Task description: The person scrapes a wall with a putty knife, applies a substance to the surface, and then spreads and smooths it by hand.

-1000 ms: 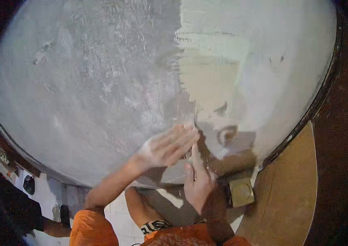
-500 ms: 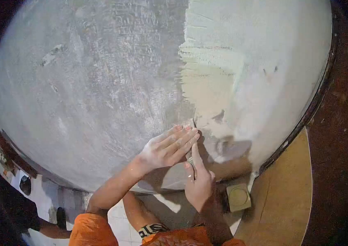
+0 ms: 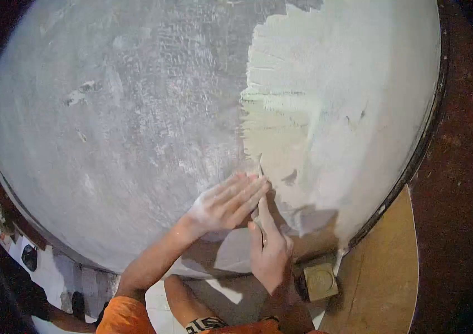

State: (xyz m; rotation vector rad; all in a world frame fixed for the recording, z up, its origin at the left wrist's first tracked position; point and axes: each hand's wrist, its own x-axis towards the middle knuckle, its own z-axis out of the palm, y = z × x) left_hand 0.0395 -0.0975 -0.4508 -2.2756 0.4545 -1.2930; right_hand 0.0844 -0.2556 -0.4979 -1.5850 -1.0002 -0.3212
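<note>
A large curved surface (image 3: 153,111) fills the view, rough grey on the left, with a pale coating (image 3: 286,72) on the right. My right hand (image 3: 271,250) is closed around the handle of a thin-bladed scraper (image 3: 260,167), which reaches up to the lower edge of the pale coating. Stretched fingers of my left hand (image 3: 225,203) lie over the scraper beside the right index finger, with the palm toward the surface. Whitish dust covers the left hand. Much of the tool is hidden beneath the fingers.
A square block-like object (image 3: 321,281) sits below the surface's right edge, beside a brown board (image 3: 378,267). At lower left, another person's dark sleeve and forearm (image 3: 69,320) show near dark items on a white floor.
The surface and its pale patch appear lower in the view. Against the coating's edge, both hands with the scraper are now higher up. Their grip looks the same.
</note>
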